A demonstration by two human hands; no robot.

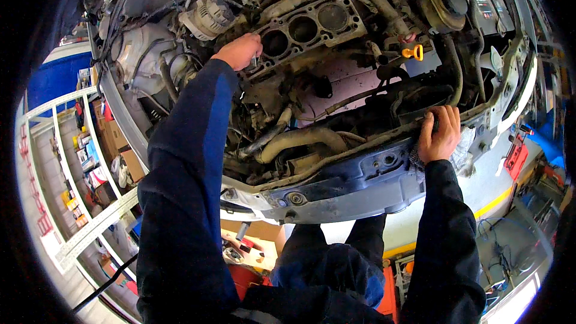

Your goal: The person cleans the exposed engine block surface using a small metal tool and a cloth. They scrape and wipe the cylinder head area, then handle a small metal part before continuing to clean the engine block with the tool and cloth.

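My left hand (239, 52) is at the near-left end of the engine block (292, 52), its fingers closed. A small bit of shiny metal shows beside the fingertips; what it belongs to is hidden. Three round cylinder bores show in the block's bare, flat top, the rightmost filled by a dark piston top (332, 17). My right hand (440, 134) leans on the front crossmember (354, 165), fingers over its upper edge and thumb apart. Below that hand a grey-white rag (464, 155) hangs on the crossmember, partly covered by the hand and wrist.
An alternator (207, 18) sits left of the block. A black-capped reservoir (444, 7) and a yellow dipstick handle (413, 52) are at right. Thick hoses (303, 140) cross the bay's front. White shelving (90, 225) stands left; a red tool case (516, 156) is at right.
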